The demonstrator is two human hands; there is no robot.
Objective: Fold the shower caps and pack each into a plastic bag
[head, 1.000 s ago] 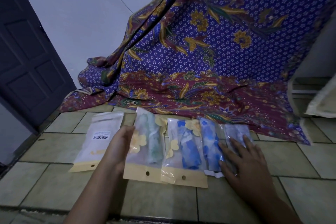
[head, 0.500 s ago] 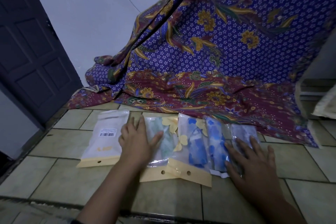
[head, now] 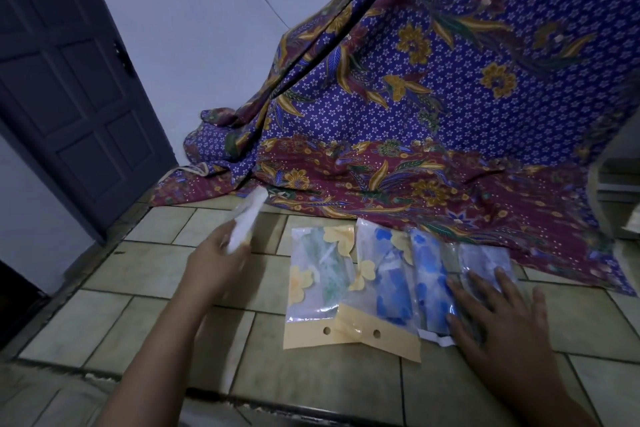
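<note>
Beyond the hands, a purple floral batik cloth (head: 433, 87) drapes down the pale wall (head: 194, 28) onto the beige tiled floor (head: 311, 388). A dark panelled door (head: 69, 87) stands beyond and left of the left hand.

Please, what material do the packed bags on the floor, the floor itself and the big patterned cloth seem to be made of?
Packed bags: apparently clear glossy plastic film, since the contents show through and it glints; the yellow header strip may be card or print. Floor: glazed tile, by its grout lines and slight sheen. Patterned cloth: woven printed fabric, matte, draping in soft folds.
</note>
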